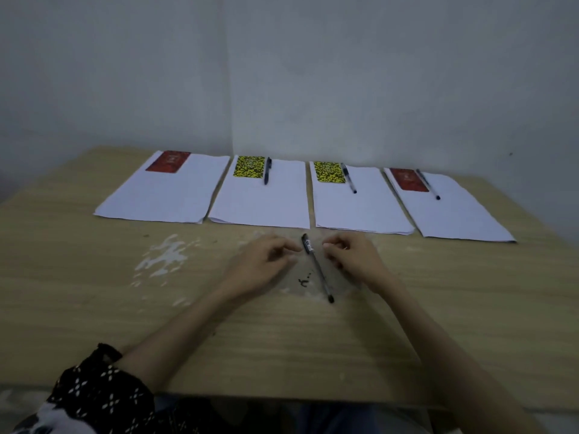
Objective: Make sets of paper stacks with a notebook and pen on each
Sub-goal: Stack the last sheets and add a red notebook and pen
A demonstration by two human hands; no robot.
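Sleeve: black cloth with a white pattern (94, 393), nearest the camera, at the near table edge, on the left forearm.
Table: pale wood-grain top (407, 324) with white scuffed patches left of the loose pen.
Loose pen: dark pen (317, 267) lying flat on the table between the two hands, tilted, cap end pointing away, tip end toward the camera.
Left hand: left hand (263, 261) rests just left of the loose pen, fingers loosely curled, fingertips at or almost at the cap end; not closed around it.
Right hand: right hand (352, 258) sits just right of the loose pen, fingers curled inward, holding nothing; whether it touches the pen cannot be told.
Paper stacks: four white stacks in a row beyond the loose pen, side by side with narrow gaps.
Far-left stack: far-left stack (163, 195) carries a red notebook (168, 161) at its far corner.
Second stack: second stack (260, 202), just beyond and left of the loose pen, holds a yellow-and-black patterned notebook (249, 166) with a dark pen (267, 170) beside it.
Third stack: third stack (360, 208), beyond and right of the loose pen, has a matching yellow notebook (329, 172) and a pen (348, 178).
Far-right stack: far-right stack (451, 214) bears a red notebook (409, 180) and a pen (427, 184).
Wall: plain grey wall (282, 73) behind the stacks.
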